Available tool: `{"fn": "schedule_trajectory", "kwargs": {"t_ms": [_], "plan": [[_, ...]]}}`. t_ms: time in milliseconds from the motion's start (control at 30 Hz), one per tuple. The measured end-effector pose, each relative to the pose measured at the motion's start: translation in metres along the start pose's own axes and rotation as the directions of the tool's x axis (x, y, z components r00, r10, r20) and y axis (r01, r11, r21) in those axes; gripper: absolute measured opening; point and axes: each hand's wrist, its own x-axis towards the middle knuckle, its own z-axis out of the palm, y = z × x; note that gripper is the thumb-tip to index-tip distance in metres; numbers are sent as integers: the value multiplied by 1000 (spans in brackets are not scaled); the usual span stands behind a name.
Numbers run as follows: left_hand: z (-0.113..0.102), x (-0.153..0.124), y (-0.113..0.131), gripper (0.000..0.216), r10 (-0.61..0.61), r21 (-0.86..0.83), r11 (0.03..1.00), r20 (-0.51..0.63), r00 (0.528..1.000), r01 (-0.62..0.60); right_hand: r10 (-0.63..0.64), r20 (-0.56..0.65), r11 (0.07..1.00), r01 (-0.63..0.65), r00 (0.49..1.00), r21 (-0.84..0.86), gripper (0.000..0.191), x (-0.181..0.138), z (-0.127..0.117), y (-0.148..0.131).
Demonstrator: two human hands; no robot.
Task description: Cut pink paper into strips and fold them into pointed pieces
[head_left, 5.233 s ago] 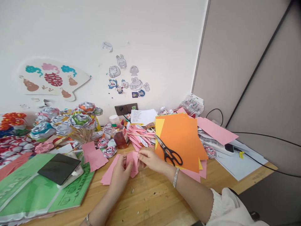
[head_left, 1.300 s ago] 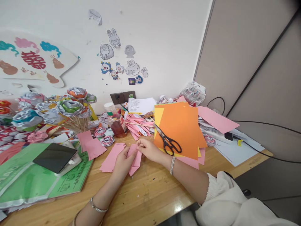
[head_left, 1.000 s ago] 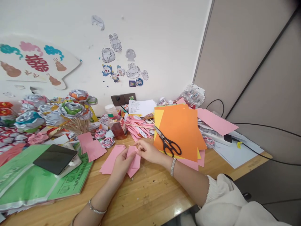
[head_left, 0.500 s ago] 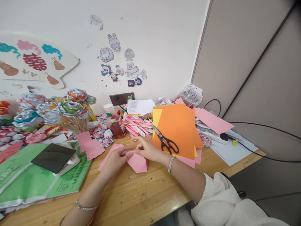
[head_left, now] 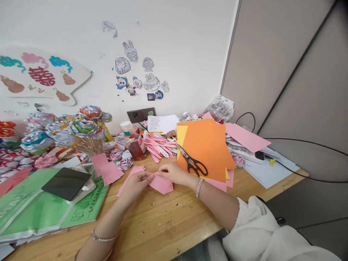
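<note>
Plainly, left hand (head_left: pixel 140 181) and right hand (head_left: pixel 171 173) meet, fingertips pinching the upper-left end of a pink paper (head_left: pixel 164 185); its long axis slants toward the near right (the right hand sits nearer its free end). Pink sheets (head_left: pixel 136 169) lie beside the left; scissors (head_left: pixel 188 158), on orange paper (head_left: pixel 209 145), rest just beyond the right.

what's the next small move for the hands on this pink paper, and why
Probably press along the upper edge of the pink paper with the right hand while the left hand steadies it: both hands pinch the paper close together there, and its other end sticks out free toward the view's lower right.
</note>
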Motion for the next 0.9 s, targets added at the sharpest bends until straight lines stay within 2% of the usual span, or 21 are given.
{"fn": "schedule_trajectory", "kwargs": {"t_ms": [167, 267, 400, 600, 900], "plan": [[-1, 0, -1, 35, 49, 36, 998, -20, 999, -48, -12, 5, 999, 12, 1000, 45, 25, 2, 2, 2], [-2, 1, -3, 35, 113, 106, 988, -39, 993, -108, -20, 25, 999, 19, 999, 34, 28, 2, 4, 4], [-2, 0, -6, 35, 128, 141, 982, -24, 991, -123, -24, 49, 1000, 24, 998, 15, 29, 1, 5, 4], [-1, 1, -4, 34, 164, 262, 955, -75, 984, -139, 22, -4, 996, -22, 1000, 91, 24, 1, 4, 3], [0, 3, -5, 33, 170, 188, 969, -20, 985, -163, 112, -29, 974, -104, 993, 203, 17, 0, 8, -1]]}}
